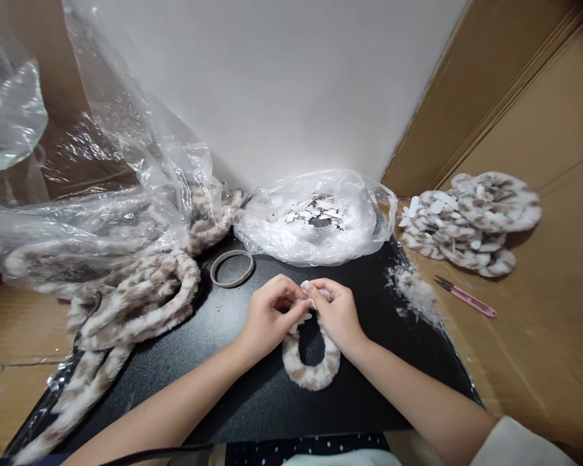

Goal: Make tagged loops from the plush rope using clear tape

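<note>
In the head view, you had the furry loop (312,377) in front of you on the black worktop (189,336), between your forearms and near the edge closest to you. It was white with brownish patches and stretched into a narrow oval. Its long axis ran nearly straight away from your body; the rounded, closed bend faced you, and the far end pointed toward the wall (296,84).

Your left hand (276,314) pinched that far end from the left, thumb and fingertips drawn together. Your right hand (337,314) gripped the same end from the right, its fingers meeting those of the left. The fingers hid most of the part they held, so you could not tell how the ends met there.

Beyond your hands, a clear plastic bag (272,239) held white and brownish scraps (320,208). A grey ring (231,284) lay flat to its near left. Farther left, long furry strips (140,304) spilled from under clear plastic sheeting (175,155). On your right, loose fluff (415,291) sat by the worktop's edge. Past it, on cardboard (539,362), lay pink-handled snips (471,303), blades angled away and leftward, and a pile of furry loops (495,200).
</note>
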`<state>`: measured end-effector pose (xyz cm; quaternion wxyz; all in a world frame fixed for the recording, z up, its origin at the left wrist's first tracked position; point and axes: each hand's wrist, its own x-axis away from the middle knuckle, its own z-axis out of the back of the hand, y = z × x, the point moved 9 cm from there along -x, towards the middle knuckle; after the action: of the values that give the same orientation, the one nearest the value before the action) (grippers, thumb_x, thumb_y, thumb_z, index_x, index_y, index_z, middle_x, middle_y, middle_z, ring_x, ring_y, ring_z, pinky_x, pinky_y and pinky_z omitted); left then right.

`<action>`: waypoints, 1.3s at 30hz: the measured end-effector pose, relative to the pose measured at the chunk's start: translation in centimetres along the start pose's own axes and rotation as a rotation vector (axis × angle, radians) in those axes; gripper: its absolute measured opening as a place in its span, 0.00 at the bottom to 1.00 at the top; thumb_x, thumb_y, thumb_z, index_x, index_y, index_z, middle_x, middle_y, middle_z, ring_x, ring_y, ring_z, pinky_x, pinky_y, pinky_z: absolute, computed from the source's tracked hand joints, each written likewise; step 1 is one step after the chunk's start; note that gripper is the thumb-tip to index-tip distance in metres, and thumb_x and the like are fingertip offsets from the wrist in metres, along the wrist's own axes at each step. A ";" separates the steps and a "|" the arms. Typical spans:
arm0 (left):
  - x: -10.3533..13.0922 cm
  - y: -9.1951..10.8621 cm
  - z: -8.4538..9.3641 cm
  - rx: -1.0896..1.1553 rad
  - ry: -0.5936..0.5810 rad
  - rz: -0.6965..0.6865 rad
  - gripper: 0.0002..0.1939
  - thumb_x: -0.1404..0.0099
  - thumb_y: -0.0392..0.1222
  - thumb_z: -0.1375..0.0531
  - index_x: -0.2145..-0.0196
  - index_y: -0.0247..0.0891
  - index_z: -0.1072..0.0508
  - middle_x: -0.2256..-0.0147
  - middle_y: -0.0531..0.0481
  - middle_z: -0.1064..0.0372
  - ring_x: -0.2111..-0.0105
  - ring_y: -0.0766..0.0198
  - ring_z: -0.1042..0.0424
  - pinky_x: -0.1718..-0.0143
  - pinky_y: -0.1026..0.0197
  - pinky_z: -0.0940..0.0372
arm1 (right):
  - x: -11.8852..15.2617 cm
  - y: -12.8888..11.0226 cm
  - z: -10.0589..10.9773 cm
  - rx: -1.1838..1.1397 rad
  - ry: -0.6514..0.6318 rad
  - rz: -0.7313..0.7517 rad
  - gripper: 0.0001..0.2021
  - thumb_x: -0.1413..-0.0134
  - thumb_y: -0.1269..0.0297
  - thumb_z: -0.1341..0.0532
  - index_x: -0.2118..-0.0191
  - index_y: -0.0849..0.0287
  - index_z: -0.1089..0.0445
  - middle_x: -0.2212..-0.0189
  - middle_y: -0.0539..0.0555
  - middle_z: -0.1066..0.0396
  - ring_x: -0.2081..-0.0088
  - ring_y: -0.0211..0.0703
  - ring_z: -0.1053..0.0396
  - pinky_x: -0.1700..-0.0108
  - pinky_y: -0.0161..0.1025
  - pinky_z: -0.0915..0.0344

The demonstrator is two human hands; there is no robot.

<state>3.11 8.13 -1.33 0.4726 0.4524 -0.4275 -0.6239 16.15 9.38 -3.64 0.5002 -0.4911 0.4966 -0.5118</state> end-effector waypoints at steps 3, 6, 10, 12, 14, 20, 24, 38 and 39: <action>0.0 -1.5 -0.4 0.098 -0.013 0.148 0.12 0.42 0.46 0.35 0.68 0.36 0.31 0.73 0.52 0.34 0.73 0.68 0.33 0.73 0.67 0.38 | 0.0 -0.1 0.3 0.029 0.029 0.019 0.11 0.49 0.58 0.37 0.71 0.61 0.25 0.74 0.53 0.25 0.73 0.40 0.31 0.70 0.35 0.35; 0.0 -2.7 -0.9 0.160 -0.055 0.272 0.15 0.44 0.49 0.34 0.70 0.35 0.32 0.76 0.53 0.33 0.76 0.69 0.34 0.75 0.68 0.40 | 0.0 -0.5 0.6 0.071 0.039 0.066 0.09 0.48 0.60 0.37 0.71 0.60 0.25 0.73 0.53 0.25 0.72 0.40 0.30 0.69 0.35 0.35; -0.2 -3.0 -1.1 0.198 -0.073 0.311 0.18 0.48 0.50 0.32 0.76 0.34 0.34 0.79 0.54 0.34 0.78 0.70 0.36 0.76 0.68 0.43 | 0.0 -1.2 0.2 0.133 -0.031 0.156 0.07 0.47 0.64 0.38 0.71 0.59 0.25 0.73 0.52 0.26 0.70 0.41 0.30 0.66 0.36 0.34; -0.3 -3.2 -1.1 0.214 -0.075 0.327 0.19 0.49 0.50 0.32 0.78 0.34 0.35 0.80 0.54 0.35 0.79 0.71 0.38 0.77 0.69 0.46 | 0.1 -1.7 -0.1 0.156 -0.089 0.216 0.06 0.46 0.66 0.38 0.71 0.59 0.25 0.73 0.52 0.26 0.69 0.40 0.30 0.65 0.36 0.34; -0.4 -3.5 -1.1 0.233 -0.076 0.357 0.19 0.51 0.49 0.31 0.79 0.34 0.35 0.81 0.55 0.35 0.81 0.72 0.39 0.79 0.70 0.48 | 0.3 -2.4 -0.4 0.179 -0.143 0.295 0.06 0.45 0.67 0.39 0.72 0.58 0.26 0.72 0.52 0.27 0.69 0.40 0.30 0.65 0.36 0.34; -0.3 -4.5 -1.4 0.417 -0.088 0.462 0.19 0.55 0.47 0.28 0.78 0.33 0.33 0.82 0.55 0.34 0.82 0.73 0.39 0.79 0.70 0.48 | 1.1 -4.3 -0.7 0.285 -0.204 0.570 0.07 0.41 0.69 0.41 0.70 0.57 0.29 0.70 0.52 0.28 0.65 0.41 0.30 0.60 0.40 0.34; 0.4 -4.9 -2.7 0.620 -0.196 0.577 0.19 0.55 0.47 0.28 0.75 0.33 0.32 0.79 0.52 0.30 0.79 0.69 0.32 0.76 0.68 0.41 | 1.3 -4.7 -0.3 0.329 -0.159 0.660 0.07 0.40 0.69 0.43 0.68 0.56 0.29 0.70 0.53 0.29 0.65 0.41 0.31 0.62 0.39 0.33; 0.2 -4.8 -2.3 0.595 -0.087 0.540 0.15 0.55 0.42 0.30 0.78 0.33 0.33 0.81 0.54 0.32 0.80 0.73 0.36 0.77 0.69 0.44 | 2.2 -5.6 -0.5 0.376 -0.163 0.755 0.07 0.41 0.70 0.41 0.68 0.55 0.28 0.70 0.52 0.26 0.65 0.42 0.32 0.60 0.42 0.34; 0.2 -4.7 -2.1 0.602 -0.078 0.539 0.15 0.55 0.41 0.30 0.78 0.33 0.32 0.81 0.54 0.32 0.81 0.73 0.36 0.77 0.70 0.45 | 2.3 -5.7 -0.5 0.383 -0.177 0.767 0.06 0.41 0.70 0.41 0.68 0.55 0.27 0.70 0.52 0.26 0.64 0.42 0.32 0.59 0.43 0.34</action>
<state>4.19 8.62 -6.37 0.4492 0.4181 -0.7119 -0.3414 15.49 7.13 2.09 0.7768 -0.2113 0.4944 -0.3278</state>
